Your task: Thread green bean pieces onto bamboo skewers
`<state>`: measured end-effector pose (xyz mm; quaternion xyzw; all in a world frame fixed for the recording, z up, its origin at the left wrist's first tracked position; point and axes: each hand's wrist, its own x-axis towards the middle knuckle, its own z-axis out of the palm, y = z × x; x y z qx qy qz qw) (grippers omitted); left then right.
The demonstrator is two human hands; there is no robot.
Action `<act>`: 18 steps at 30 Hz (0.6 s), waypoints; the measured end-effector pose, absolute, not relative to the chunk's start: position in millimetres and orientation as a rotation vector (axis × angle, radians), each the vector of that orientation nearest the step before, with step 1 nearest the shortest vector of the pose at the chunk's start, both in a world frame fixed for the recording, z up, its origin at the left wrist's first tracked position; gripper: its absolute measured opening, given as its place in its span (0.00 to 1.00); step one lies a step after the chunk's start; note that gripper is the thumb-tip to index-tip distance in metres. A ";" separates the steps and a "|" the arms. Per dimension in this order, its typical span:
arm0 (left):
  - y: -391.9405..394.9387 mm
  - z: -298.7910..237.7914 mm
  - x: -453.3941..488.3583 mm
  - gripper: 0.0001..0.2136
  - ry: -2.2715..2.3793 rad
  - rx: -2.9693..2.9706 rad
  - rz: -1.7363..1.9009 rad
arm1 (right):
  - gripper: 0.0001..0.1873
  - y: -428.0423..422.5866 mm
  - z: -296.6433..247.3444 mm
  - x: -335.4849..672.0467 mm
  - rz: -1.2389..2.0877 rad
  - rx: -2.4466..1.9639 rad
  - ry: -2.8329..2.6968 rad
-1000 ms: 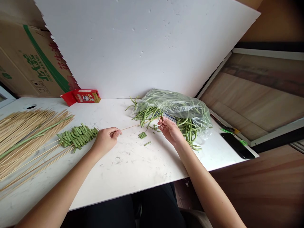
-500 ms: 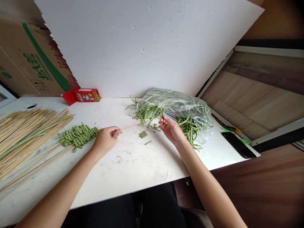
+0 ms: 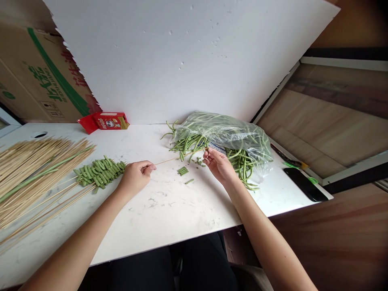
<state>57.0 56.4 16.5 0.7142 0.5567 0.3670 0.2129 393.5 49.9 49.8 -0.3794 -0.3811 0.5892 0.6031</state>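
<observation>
My left hand (image 3: 138, 173) is closed around a thin bamboo skewer (image 3: 166, 161), which slants up to the right across the table. At its far end, the fingertips of my right hand (image 3: 220, 163) are pinched by the tip; a small greenish bit shows there, too small to make out. Beyond my right hand, long green beans (image 3: 242, 165) spill from a clear plastic bag (image 3: 226, 127). Short cut bean pieces (image 3: 182, 171) lie on the table between my hands. Left of my left hand rests a group of skewers threaded with bean pieces (image 3: 101, 173).
A large spread of bare bamboo skewers (image 3: 36, 169) covers the left of the white table (image 3: 169, 218), a long green stalk on top. A red packet (image 3: 112, 121) stands by the white upright board (image 3: 182, 60). Far right lies a black phone (image 3: 304, 184).
</observation>
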 end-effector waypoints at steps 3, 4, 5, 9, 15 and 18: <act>57.0 15.9 56.5 0.14 1.551 1.988 1.020 | 0.15 50.2 49.1 393.4 1.365 -0.875 -0.864; 57.1 15.6 56.3 0.14 1.554 1.990 1.021 | 0.15 50.3 48.9 393.5 1.370 -0.875 -0.855; 57.3 15.2 56.1 0.14 1.554 1.993 1.021 | 0.15 50.4 48.9 393.6 1.375 -0.875 -0.846; 57.5 13.8 55.3 0.14 1.549 1.994 1.019 | 0.15 50.5 49.4 393.8 1.388 -0.869 -0.821; 57.9 13.4 54.9 0.14 1.565 1.992 1.018 | 0.14 50.5 50.2 393.8 1.399 -0.855 -0.799; 58.4 13.4 54.6 0.14 1.571 1.998 1.019 | 0.15 50.8 49.9 393.6 1.393 -0.860 -0.808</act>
